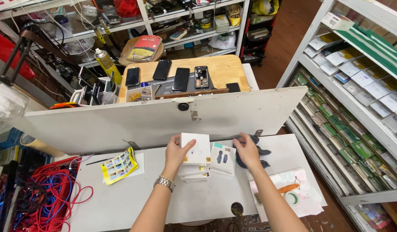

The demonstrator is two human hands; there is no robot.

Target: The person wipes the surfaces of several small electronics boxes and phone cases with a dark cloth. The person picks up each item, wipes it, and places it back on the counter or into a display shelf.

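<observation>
The left hand [176, 151] pinches a small white box [196, 148] above the stack; the right hand [246, 148], fingers curled, rests beside it.

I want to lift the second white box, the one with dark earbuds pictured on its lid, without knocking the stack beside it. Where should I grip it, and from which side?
Probably grip the picture-lid box by its two short edges, coming from above and the right, where the right hand hovers. It lies flat on the white table, its left edge tight against the stack of white boxes that the left hand holds, so that side gives fingers no room.
</observation>
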